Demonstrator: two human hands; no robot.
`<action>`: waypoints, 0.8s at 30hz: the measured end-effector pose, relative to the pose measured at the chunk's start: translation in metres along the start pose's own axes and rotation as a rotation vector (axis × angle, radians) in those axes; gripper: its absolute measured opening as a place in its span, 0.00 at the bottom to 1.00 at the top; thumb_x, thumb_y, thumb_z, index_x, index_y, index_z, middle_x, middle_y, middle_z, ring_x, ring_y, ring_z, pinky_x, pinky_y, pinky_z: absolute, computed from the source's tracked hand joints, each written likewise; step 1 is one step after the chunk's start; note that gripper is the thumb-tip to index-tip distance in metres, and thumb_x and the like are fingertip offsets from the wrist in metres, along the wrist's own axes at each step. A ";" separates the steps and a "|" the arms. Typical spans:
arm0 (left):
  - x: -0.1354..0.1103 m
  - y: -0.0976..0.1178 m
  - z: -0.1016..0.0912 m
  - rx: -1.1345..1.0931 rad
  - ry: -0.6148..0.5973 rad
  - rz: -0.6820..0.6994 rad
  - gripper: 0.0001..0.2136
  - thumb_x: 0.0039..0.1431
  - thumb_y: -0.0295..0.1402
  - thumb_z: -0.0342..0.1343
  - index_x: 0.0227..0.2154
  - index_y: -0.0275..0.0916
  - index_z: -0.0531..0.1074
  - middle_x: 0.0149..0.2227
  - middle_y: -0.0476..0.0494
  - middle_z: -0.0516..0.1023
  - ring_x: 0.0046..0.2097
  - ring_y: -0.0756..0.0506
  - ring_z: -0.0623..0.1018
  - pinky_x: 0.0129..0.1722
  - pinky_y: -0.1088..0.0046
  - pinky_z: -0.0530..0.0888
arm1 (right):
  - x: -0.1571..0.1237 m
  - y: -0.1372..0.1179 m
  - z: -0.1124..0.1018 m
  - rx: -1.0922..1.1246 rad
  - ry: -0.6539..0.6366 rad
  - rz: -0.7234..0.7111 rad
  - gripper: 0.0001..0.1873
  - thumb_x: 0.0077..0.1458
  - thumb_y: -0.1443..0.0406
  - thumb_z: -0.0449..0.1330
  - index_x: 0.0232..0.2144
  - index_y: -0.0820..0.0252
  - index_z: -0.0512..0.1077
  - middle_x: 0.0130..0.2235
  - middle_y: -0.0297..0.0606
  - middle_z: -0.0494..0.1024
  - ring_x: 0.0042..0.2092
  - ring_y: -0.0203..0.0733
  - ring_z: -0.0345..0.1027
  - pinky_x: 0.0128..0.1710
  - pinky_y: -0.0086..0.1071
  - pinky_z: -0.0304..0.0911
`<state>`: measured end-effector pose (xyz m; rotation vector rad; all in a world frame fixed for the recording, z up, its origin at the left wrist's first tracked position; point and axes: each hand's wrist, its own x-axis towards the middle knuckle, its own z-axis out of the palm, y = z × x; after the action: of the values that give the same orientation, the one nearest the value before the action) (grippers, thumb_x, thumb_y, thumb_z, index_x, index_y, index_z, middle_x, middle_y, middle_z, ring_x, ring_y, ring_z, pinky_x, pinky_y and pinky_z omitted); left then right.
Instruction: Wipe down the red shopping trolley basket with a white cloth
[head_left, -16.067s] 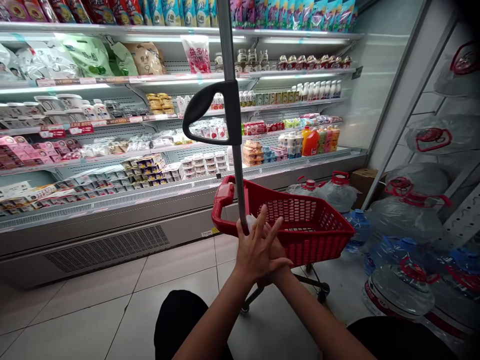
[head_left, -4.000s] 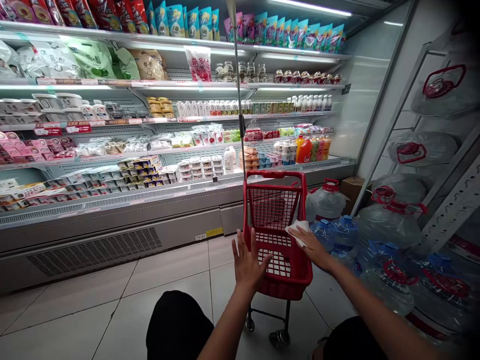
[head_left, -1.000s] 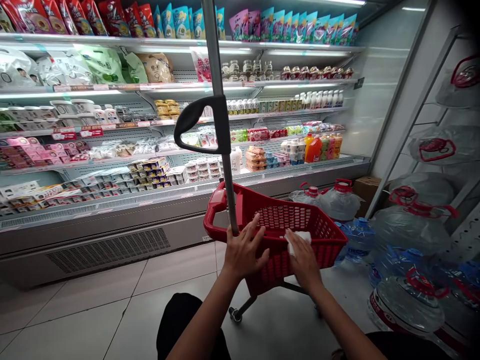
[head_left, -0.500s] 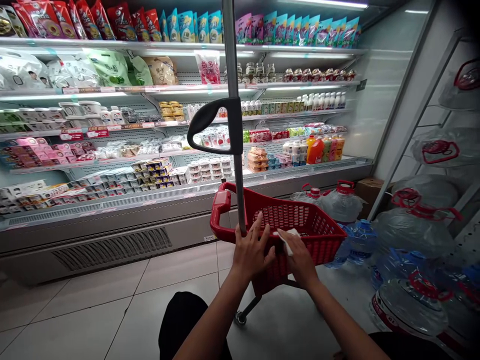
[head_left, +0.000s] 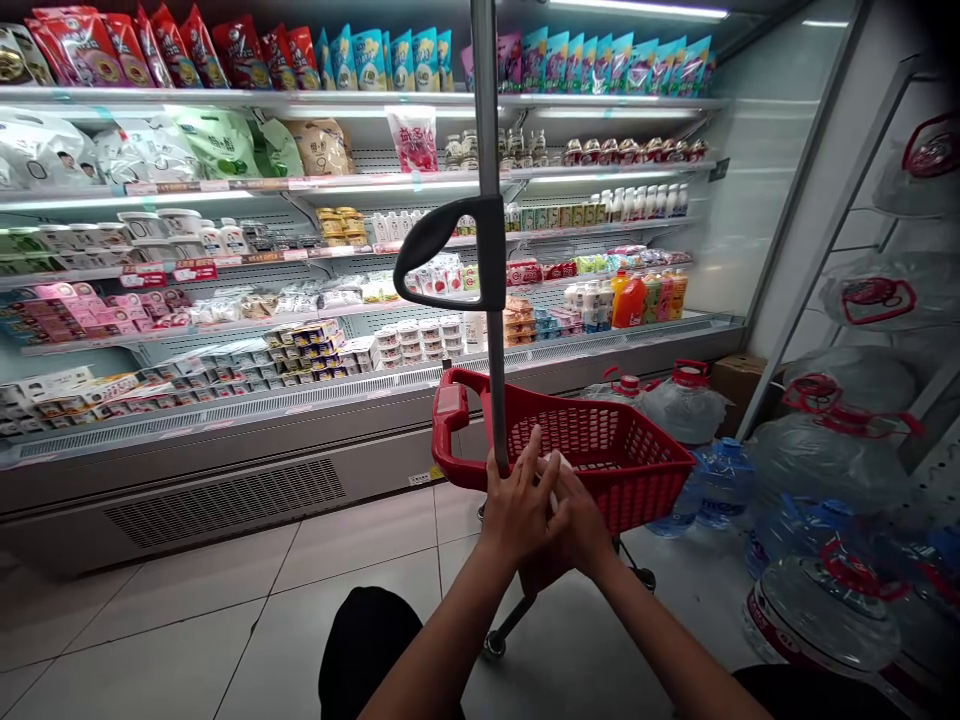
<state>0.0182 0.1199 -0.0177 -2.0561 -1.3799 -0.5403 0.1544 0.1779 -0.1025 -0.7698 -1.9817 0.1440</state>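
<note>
Spreading wide apart, the fingers of the left hand [head_left: 517, 510] lie at the near edge of the red cart basket [head_left: 637, 495], toward its left end. Just beside them, the right hand [head_left: 585, 515] has its fingers together on a white cloth [head_left: 559, 462], mostly hidden, at the same edge; the two hands appear to touch. Behind the left fingertips a grey pole [head_left: 487, 110] rises from the basket's near left corner, bearing a black looped grip [head_left: 491, 250]. The cart handle [head_left: 450, 402] juts from the basket's left end. Underneath, a wheel [head_left: 493, 645] stands on the tiled floor [head_left: 352, 560], right of a black-clothed knee [head_left: 371, 650]. Beyond the basket's far edge runs a chiller cabinet [head_left: 225, 510], with orange bottles [head_left: 634, 300] near its right end and red packets [head_left: 244, 55] along its top shelf. Large water bottles [head_left: 821, 610] crowd the floor at right.
</note>
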 end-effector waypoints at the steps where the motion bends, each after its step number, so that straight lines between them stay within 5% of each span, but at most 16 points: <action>1: -0.001 -0.001 0.003 0.003 0.009 -0.013 0.29 0.72 0.49 0.46 0.71 0.44 0.60 0.76 0.37 0.52 0.67 0.31 0.69 0.65 0.38 0.60 | -0.006 0.017 -0.009 -0.027 -0.004 0.013 0.30 0.71 0.63 0.47 0.72 0.49 0.58 0.68 0.38 0.69 0.70 0.48 0.60 0.72 0.54 0.53; 4: -0.006 -0.004 0.010 -0.003 0.017 -0.049 0.27 0.73 0.47 0.45 0.69 0.42 0.65 0.73 0.37 0.60 0.67 0.33 0.69 0.67 0.36 0.56 | -0.025 0.068 -0.037 -0.120 -0.002 0.085 0.27 0.71 0.63 0.45 0.68 0.52 0.65 0.64 0.41 0.74 0.67 0.50 0.65 0.71 0.58 0.55; 7: -0.009 -0.003 0.015 -0.013 0.010 -0.072 0.25 0.73 0.46 0.46 0.65 0.41 0.70 0.70 0.38 0.68 0.65 0.32 0.72 0.68 0.34 0.53 | -0.034 0.085 -0.046 -0.201 0.044 0.179 0.25 0.70 0.62 0.47 0.64 0.56 0.70 0.60 0.44 0.78 0.63 0.53 0.68 0.69 0.60 0.57; 14: -0.005 -0.001 0.013 -0.009 0.022 -0.048 0.31 0.71 0.49 0.47 0.72 0.42 0.60 0.74 0.38 0.59 0.68 0.30 0.67 0.69 0.35 0.51 | -0.009 0.001 0.015 -0.091 0.073 0.079 0.30 0.71 0.64 0.44 0.72 0.57 0.59 0.70 0.43 0.66 0.72 0.51 0.57 0.69 0.54 0.60; 16: -0.005 -0.005 0.012 -0.020 0.018 -0.022 0.32 0.72 0.50 0.46 0.73 0.41 0.58 0.74 0.38 0.57 0.69 0.32 0.66 0.71 0.37 0.49 | -0.005 -0.007 0.021 -0.070 0.082 0.045 0.30 0.71 0.63 0.44 0.72 0.56 0.59 0.70 0.43 0.66 0.72 0.51 0.56 0.68 0.54 0.61; 20: -0.010 -0.017 0.014 -0.059 0.026 0.006 0.27 0.75 0.48 0.43 0.71 0.43 0.62 0.72 0.42 0.63 0.69 0.36 0.68 0.74 0.39 0.35 | -0.015 0.029 -0.004 -0.101 0.018 -0.017 0.29 0.72 0.63 0.46 0.71 0.55 0.61 0.67 0.42 0.71 0.69 0.50 0.61 0.70 0.55 0.59; 24: -0.019 -0.023 0.019 -0.062 0.065 -0.020 0.24 0.76 0.43 0.44 0.71 0.46 0.61 0.71 0.47 0.66 0.72 0.38 0.64 0.72 0.40 0.23 | -0.042 0.086 -0.048 -0.239 0.019 0.086 0.26 0.72 0.60 0.46 0.67 0.54 0.67 0.62 0.42 0.76 0.65 0.52 0.67 0.68 0.56 0.59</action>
<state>-0.0102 0.1265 -0.0378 -2.0566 -1.3632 -0.6609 0.2469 0.2123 -0.1435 -1.0070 -1.9702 -0.0505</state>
